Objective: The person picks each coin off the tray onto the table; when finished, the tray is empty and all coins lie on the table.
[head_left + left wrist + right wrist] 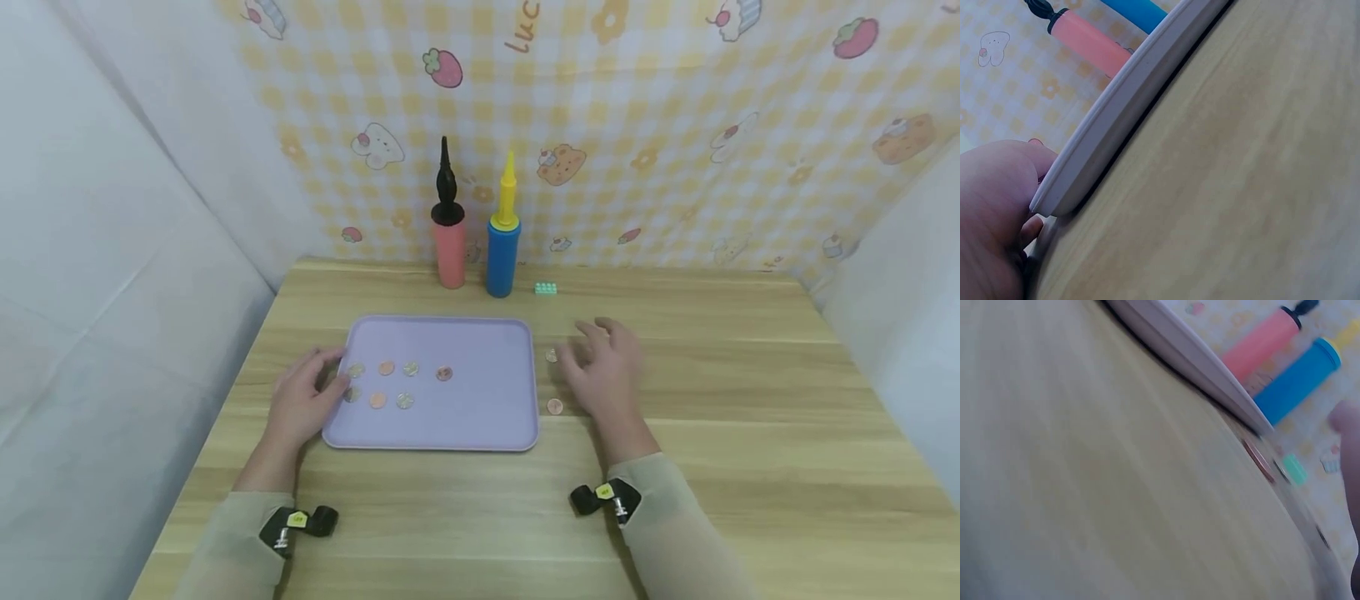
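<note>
"What has your left hand [300,404] got?"
"It grips the tray [480,417] by its left rim."
"And your right hand [606,375]?"
"Beside two coins [555,407] on the worktop [712,400], right of the tray, its fingers [617,332] spread from the thumb."
"The other coins [444,373]?"
"Seven more lie on your tray."

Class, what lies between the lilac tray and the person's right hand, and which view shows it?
Between the tray and the right hand, the head view shows a silvery coin and a copper-coloured coin on the table.
</note>
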### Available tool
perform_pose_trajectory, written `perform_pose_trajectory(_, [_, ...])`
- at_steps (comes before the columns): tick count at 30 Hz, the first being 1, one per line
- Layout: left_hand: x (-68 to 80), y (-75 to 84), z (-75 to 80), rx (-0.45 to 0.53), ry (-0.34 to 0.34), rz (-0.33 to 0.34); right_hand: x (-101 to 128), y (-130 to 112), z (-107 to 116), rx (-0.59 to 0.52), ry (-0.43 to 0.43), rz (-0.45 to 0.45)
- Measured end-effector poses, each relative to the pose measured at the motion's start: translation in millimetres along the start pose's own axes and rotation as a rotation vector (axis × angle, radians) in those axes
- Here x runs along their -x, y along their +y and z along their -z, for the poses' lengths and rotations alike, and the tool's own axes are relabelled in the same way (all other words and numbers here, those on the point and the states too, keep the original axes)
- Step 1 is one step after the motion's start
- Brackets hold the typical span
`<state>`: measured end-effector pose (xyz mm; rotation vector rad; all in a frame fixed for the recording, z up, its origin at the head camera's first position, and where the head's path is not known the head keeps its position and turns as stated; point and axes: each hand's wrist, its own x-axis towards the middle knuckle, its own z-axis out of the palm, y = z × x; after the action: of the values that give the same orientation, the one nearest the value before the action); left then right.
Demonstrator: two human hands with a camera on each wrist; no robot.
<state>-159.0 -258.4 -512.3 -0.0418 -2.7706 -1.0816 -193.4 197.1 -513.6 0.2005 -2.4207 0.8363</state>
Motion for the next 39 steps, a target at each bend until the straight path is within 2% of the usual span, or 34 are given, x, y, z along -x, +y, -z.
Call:
perform_pose_trajectory(4, [0.8,-2.2,2.4,0.002,0.009,-0.001,0,-17,-13,-0.052,-0.099,-0.029])
perform_pose_trajectory(10, [2.9,-3.1,4.4,-0.002,0.009,0.002,4,-45,-33,0.002,-0.195,0.028])
perform_pose_trajectory(14, [3.8,-3.6,3.8,-0.006,0.015,0.004,10,-61,-43,0.029,-0.211,0.086])
perform_pose_trajectory(17, [3.2,-3.9,2.1,-0.016,0.01,0.003,15,-73,-47,0.065,-0.191,0.135])
perform_pose_trajectory(22, [0.7,-3.1,-1.0,-0.024,0.004,0.016,19,-89,-51,0.171,-0.165,0.139])
perform_pose_trajectory(28, [-0.8,-2.1,-2.3,-0.023,0.01,0.021,21,-105,-59,0.247,-0.222,0.154])
perform_pose_trajectory(33, [-0.2,-1.2,-1.6,-0.022,0.011,0.021,25,-118,-70,0.258,-0.261,0.195])
perform_pose_trajectory(39, [-0.6,-0.1,-1.7,-0.025,0.015,0.021,30,-139,-80,0.251,-0.329,0.199])
